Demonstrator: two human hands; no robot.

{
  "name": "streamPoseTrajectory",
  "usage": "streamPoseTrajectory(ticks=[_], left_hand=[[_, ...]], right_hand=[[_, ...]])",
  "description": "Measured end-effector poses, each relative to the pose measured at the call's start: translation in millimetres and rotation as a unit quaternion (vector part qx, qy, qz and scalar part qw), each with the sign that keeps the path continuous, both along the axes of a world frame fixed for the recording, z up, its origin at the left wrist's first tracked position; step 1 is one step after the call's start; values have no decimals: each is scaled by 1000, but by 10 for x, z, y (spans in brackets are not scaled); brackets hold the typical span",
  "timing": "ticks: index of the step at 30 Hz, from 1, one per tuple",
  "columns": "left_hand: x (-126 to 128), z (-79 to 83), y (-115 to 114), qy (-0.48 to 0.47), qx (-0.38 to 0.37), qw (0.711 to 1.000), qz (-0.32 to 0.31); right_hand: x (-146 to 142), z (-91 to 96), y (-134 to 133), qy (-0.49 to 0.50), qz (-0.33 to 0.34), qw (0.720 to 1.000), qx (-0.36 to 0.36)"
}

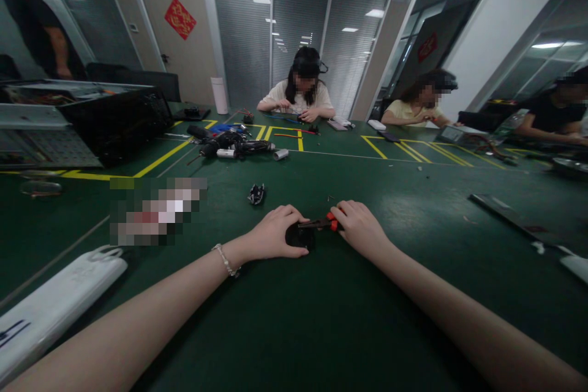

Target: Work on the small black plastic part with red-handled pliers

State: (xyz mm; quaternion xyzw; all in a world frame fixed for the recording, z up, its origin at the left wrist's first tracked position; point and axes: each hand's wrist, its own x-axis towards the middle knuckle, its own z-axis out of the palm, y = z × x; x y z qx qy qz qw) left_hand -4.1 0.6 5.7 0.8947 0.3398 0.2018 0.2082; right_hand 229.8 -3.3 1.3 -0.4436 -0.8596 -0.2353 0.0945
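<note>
My left hand (278, 234) is closed around a small black part (301, 239) low over the green tabletop, its fingers and thumb on either side. What kind of part it is, I cannot make out. In my right hand (361, 228) are pliers with red handles (334, 220), gripped close to the jaws. Their dark metal jaws point left and reach the top of the black part; whether they pinch it is too small to tell. Beyond my left hand lies a small black and silver piece (256, 194). A tiny screw-like bit (331, 198) rests near the pliers.
A white case (59, 306) lies at the left beside my forearm. Behind it stands an open computer chassis (92, 125). Cables and black parts (229, 142) are heaped farther back. A dark flat strip (509, 217) lies at right. Several people sit across the green table (294, 331).
</note>
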Motion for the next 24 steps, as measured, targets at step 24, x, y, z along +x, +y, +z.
streamPoseTrajectory(ticks=[24], left_hand=[[-12,-6,31,1,0,1000,-14]], right_hand=[[-8,5,7,-6,-10,1000,-1]])
